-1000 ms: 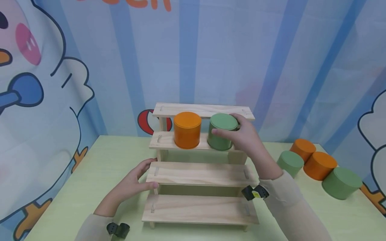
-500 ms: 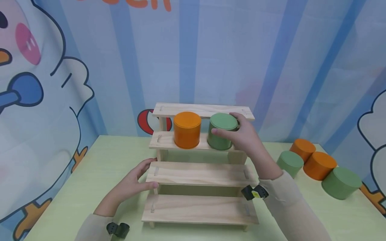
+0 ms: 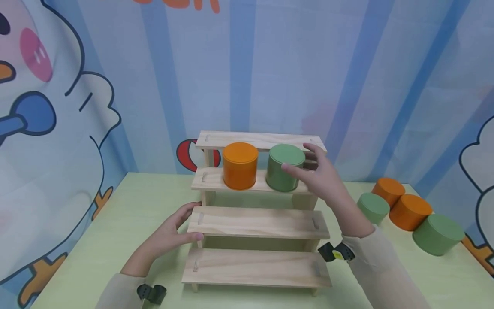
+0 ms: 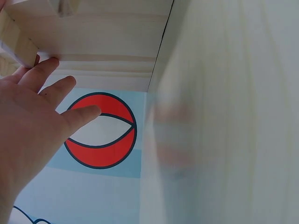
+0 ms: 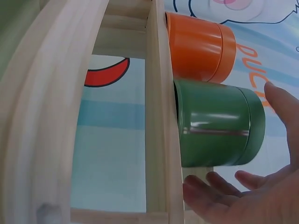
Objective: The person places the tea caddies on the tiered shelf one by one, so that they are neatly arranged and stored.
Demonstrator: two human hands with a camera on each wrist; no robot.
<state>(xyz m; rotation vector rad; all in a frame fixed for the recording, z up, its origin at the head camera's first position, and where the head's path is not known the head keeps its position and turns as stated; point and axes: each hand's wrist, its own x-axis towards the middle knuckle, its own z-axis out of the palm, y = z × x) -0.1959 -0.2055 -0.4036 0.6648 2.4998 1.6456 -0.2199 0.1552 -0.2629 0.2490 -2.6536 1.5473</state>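
Left end of wooden stand (image 3: 258, 222): best braced lightly; left hand (image 3: 170, 232) spread, fingers mostly straight, touching it.
Second-farthest shelf (image 3: 210, 179), left: orange can (image 3: 240, 167), upright.
Same shelf, right: green can (image 3: 283, 156), upright; fingers should clear it without a nudge.
Right of green can: right hand (image 3: 323, 179) wide, holding nothing, thumb and fingertips just off it.

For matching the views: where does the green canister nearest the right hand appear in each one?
Head: the green canister is right of centre, on the rack's second shelf from the top, right of the orange canister.
Left wrist: not in the picture.
Right wrist: right of centre, directly below the orange canister in the image.
Shared landmark: the wooden rack, central in head, upper left in left wrist, left to centre in right wrist.
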